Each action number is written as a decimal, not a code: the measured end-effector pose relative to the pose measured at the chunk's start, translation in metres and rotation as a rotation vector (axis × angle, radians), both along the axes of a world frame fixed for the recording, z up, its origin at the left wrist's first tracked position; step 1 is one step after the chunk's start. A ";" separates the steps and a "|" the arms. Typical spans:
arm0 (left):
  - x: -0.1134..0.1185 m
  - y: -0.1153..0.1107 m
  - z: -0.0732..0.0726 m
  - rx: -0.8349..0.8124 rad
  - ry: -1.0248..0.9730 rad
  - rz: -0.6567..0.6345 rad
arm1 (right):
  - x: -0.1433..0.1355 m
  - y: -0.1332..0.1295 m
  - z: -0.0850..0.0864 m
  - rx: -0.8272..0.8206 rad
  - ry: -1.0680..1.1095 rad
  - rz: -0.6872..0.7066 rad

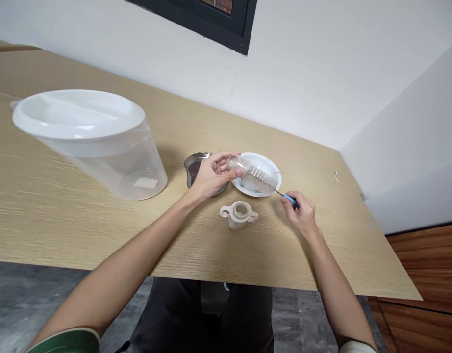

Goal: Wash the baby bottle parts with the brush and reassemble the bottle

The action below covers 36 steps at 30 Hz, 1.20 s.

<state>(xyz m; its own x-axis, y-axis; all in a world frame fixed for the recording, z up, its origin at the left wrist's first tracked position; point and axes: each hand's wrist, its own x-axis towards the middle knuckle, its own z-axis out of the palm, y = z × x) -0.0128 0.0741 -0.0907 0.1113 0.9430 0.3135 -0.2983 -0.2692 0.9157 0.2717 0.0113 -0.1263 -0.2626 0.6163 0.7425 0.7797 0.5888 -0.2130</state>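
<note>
My left hand (219, 171) grips a clear, rounded plastic piece (235, 161), fingers curled around its side. In my right hand (300, 210) is the blue handle of a bottle brush (261, 178), pinched near its shaft. The brush slants up and left, its white bristles right at the clear piece; whether the tip is inside cannot be made out. Both are held over a white bowl (276, 175), partly hidden behind them. A small translucent baby bottle body with two side handles (238, 219) stands uncapped on the table, nearer to me.
Behind my left hand sits a metal kidney-shaped dish (191, 162), partly covered. A large translucent pitcher with a white lid (97, 142) stands at left. A thin pale strip (337, 176) lies at right. The wooden table (211, 255) meets a white wall.
</note>
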 end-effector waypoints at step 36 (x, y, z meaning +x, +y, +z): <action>0.000 0.003 -0.010 0.011 0.061 0.023 | -0.001 0.004 -0.002 0.237 0.012 -0.006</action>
<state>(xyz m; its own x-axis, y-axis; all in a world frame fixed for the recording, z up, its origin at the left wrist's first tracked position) -0.0128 0.0775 -0.1010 0.1091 0.9420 0.3175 -0.2355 -0.2858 0.9289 0.2711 0.0157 -0.1281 -0.2496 0.4261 0.8696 0.7817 0.6187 -0.0788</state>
